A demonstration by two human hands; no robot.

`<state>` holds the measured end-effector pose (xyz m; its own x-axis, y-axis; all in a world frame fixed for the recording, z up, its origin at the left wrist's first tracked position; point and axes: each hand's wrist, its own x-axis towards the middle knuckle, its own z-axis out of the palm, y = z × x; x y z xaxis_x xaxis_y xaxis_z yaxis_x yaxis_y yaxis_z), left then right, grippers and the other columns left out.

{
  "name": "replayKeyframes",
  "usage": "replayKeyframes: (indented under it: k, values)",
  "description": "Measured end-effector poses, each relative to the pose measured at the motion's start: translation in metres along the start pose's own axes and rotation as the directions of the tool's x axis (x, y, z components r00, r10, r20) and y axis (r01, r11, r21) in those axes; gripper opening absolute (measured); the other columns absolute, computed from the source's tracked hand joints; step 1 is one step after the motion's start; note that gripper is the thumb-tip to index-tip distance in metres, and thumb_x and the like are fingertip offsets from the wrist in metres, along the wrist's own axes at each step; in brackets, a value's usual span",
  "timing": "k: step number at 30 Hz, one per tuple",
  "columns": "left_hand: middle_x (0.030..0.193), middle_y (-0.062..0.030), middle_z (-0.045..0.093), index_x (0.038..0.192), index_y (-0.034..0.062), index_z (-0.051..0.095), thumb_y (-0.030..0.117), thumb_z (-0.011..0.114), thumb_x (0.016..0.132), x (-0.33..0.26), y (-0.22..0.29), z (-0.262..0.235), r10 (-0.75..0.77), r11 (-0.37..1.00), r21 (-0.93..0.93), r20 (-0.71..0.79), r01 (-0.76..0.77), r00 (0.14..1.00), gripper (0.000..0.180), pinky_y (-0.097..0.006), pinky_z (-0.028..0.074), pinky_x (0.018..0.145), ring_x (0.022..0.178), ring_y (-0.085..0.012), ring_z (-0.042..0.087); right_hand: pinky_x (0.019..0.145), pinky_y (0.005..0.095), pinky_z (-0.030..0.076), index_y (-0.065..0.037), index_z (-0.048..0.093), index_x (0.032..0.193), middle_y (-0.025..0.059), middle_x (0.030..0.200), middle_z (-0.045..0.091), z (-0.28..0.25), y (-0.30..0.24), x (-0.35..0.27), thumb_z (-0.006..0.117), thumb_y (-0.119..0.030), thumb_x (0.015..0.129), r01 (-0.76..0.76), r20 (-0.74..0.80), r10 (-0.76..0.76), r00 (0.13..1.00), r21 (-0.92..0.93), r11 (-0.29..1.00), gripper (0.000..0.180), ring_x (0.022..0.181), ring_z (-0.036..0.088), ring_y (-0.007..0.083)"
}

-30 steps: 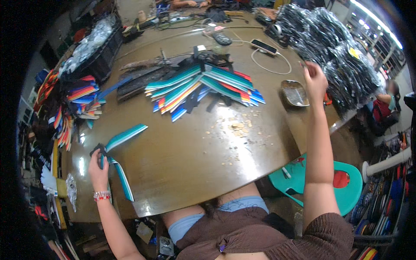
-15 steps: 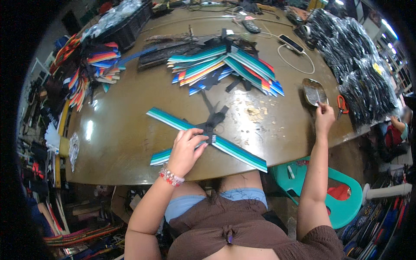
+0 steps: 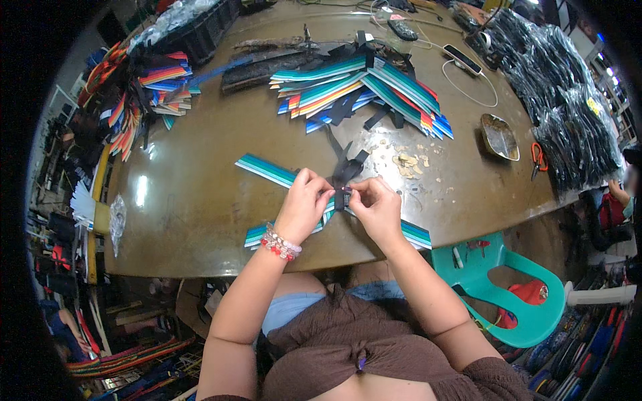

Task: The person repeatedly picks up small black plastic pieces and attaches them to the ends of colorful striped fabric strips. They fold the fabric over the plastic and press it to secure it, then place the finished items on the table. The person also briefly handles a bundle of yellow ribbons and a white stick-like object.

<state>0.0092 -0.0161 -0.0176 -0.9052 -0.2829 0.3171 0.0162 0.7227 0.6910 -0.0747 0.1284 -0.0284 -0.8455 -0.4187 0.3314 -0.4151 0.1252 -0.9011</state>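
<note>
On the table in front of me lie teal, green and white striped straps (image 3: 266, 170), spread in an X and joined at the middle by a black strap (image 3: 346, 175). My left hand (image 3: 304, 208) is closed at this joint, thumb and fingertips pinching the black strap's left edge. Facing it, my right hand (image 3: 379, 212) has its fingertips pinched together at the joint's right side. Whatever tiny thing it holds is mostly hidden. A small pale label (image 3: 347, 198) shows on the black strap between the two hands.
Beyond my hands lies a pile of striped straps (image 3: 324, 90). Tan scraps (image 3: 406, 162) are scattered right of centre, near a small metal tray (image 3: 499, 137) and orange-handled scissors (image 3: 538, 160). Plastic-wrapped black bundles (image 3: 575, 134) line the right edge. A green stool (image 3: 485, 294) stands below.
My right hand has left the metal tray and come left to the straps' joint, meeting my left hand. The left hand has shifted slightly and now pinches at the joint.
</note>
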Motion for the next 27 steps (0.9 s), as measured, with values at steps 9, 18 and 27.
replayKeyframes:
  k: [9, 18, 27]
  values:
    - [0.094, -0.0118, 0.051, 0.091, -0.0010, 0.059, 0.006, 0.062, 0.087, -0.001, -0.010, 0.004, 0.059, 0.997, -0.031, -0.168, -0.065, 0.984, 0.009, -0.032, 0.048, 0.065, 0.071, -0.0217, 0.056, 0.058, 0.0285, 0.050, -0.001, 0.068, 0.084, 0.0095, 0.076, 0.063, 0.004, 0.000, -0.004, 0.068, -0.004, 0.077, 0.052, 0.083, -0.043, 0.996, -0.113, 0.992, 0.007, 0.063, 0.062, 0.0169]
    - [0.113, -0.0139, 0.056, 0.096, -0.0011, 0.060, 0.003, 0.067, 0.080, -0.028, 0.025, -0.004, 0.079, 0.990, 0.118, -0.008, -0.077, 0.997, 0.018, -0.036, 0.051, 0.082, 0.099, -0.0285, 0.059, 0.062, 0.0280, 0.057, 0.004, 0.059, 0.094, 0.0120, 0.093, 0.066, -0.028, 0.001, 0.017, 0.058, -0.005, 0.090, -0.403, 0.134, 0.441, 0.887, 0.690, 0.601, 0.010, 0.070, 0.064, 0.0146]
    - [0.106, -0.0156, 0.056, 0.089, -0.0027, 0.057, 0.000, 0.062, 0.082, -0.025, 0.014, 0.000, 0.090, 0.992, 0.094, -0.045, -0.086, 0.995, 0.010, -0.038, 0.049, 0.081, 0.092, -0.0327, 0.059, 0.063, 0.0255, 0.053, 0.002, 0.067, 0.082, 0.0092, 0.078, 0.063, -0.011, -0.001, -0.022, 0.067, 0.003, 0.073, 0.184, 0.133, -0.168, 0.977, -0.113, 0.976, 0.010, 0.069, 0.064, 0.0156]
